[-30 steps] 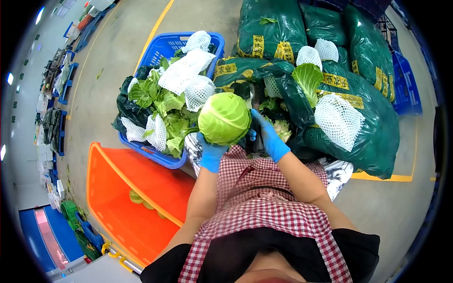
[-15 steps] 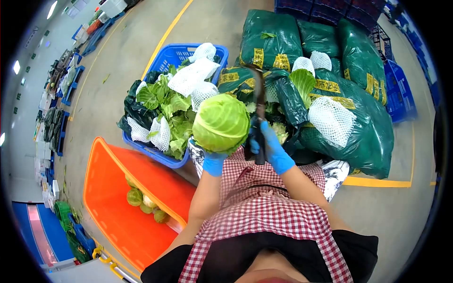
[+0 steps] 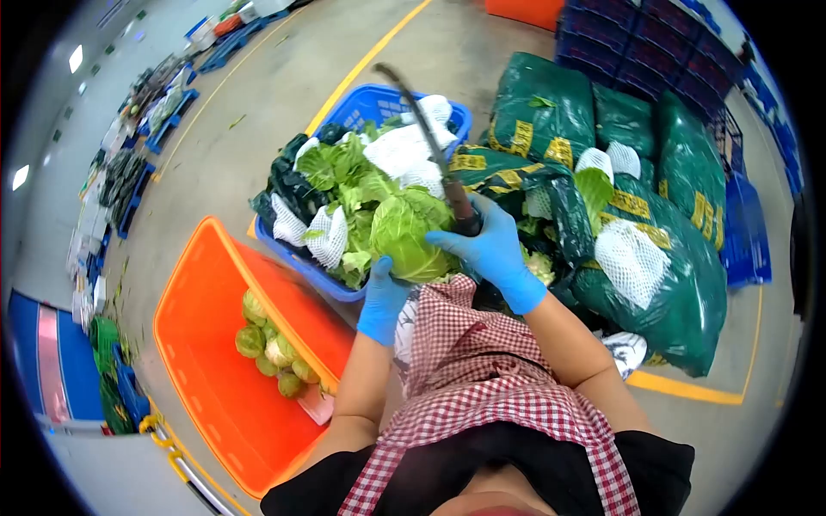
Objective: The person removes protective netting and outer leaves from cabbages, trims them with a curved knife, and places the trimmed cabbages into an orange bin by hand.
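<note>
A green cabbage [image 3: 411, 234] is held low over the near right side of a blue basket [image 3: 354, 294] of loose leaves and white foam nets. My left hand [image 3: 385, 292], in a blue glove, supports the cabbage from below at its left. My right hand [image 3: 495, 245], also gloved, is closed round the dark handle of a curved knife [image 3: 430, 138], its thumb reaching onto the cabbage's right side. The blade points up and to the left, above the basket. Foam nets [image 3: 404, 150] lie in the basket behind the cabbage.
An orange bin [image 3: 202, 344] at the left holds several cabbages [image 3: 251, 340]. Stuffed green bags [image 3: 662, 284] are piled at the right, with a foam net [image 3: 632, 262] on top. Dark crates [image 3: 637, 52] stand behind them, and a blue crate [image 3: 745, 232] is at the far right.
The cabbage has come down and been turned. The knife has swung from upright to leaning left, and my right hand has moved to touch the cabbage. The camera view has shifted.
</note>
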`<state>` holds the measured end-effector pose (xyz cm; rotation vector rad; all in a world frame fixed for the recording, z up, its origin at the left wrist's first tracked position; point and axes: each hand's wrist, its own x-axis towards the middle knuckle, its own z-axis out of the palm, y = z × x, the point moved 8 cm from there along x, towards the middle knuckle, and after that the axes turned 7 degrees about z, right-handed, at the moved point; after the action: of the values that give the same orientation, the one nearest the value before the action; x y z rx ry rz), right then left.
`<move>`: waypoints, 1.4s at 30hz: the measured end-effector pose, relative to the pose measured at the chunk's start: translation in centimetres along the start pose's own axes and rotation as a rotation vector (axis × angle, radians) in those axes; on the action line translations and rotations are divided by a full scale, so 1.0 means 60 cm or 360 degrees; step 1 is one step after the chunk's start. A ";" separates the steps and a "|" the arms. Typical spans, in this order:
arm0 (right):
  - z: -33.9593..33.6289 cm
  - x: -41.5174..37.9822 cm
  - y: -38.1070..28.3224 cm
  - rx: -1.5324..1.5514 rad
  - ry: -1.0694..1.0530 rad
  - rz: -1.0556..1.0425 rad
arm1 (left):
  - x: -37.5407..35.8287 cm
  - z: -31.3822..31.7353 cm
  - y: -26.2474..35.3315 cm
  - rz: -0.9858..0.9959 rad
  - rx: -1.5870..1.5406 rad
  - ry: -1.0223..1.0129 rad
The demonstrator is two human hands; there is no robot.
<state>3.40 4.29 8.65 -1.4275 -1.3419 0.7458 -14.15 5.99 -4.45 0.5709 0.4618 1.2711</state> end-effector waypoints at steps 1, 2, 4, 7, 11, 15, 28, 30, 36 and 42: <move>0.006 -0.004 -0.029 -0.0224 0.0165 -0.0294 | -0.004 -0.003 0.001 -0.0007 -0.0168 0.0013; 0.018 -0.009 -0.049 -0.0147 0.0254 -0.0386 | -0.007 -0.011 0.016 0.0115 -0.0060 0.0066; 0.071 0.004 -0.036 -0.0150 0.0051 -0.0216 | -0.006 -0.036 0.042 0.0197 0.0000 0.0136; 0.137 0.026 -0.045 -0.0321 -0.0217 -0.0277 | -0.002 -0.082 0.091 0.0224 0.0012 0.0220; 0.218 0.076 -0.062 -0.0395 -0.0521 -0.0338 | -0.010 -0.109 0.147 0.0163 -0.0331 0.0370; 0.298 0.085 -0.038 -0.0087 -0.0804 0.0129 | -0.009 -0.172 0.196 0.0488 -0.0197 0.0327; 0.477 0.126 -0.026 -0.0160 -0.1342 0.0193 | 0.021 -0.291 0.204 0.0474 -0.0579 0.0423; 0.463 0.166 -0.030 -0.0019 -0.1275 0.0404 | 0.025 -0.281 0.220 0.0471 -0.0661 0.0382; 0.450 0.327 0.057 0.0384 -0.0912 0.0764 | 0.008 -0.236 0.246 0.0508 -0.1149 -0.0324; 0.493 0.341 0.098 0.0445 -0.0687 0.0981 | 0.008 -0.274 0.250 0.0870 -0.0144 0.0042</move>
<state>-17.70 31.95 -2.14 -1.5084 -1.0366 1.6548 -35.44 11.65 -7.76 0.6269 0.2731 1.8124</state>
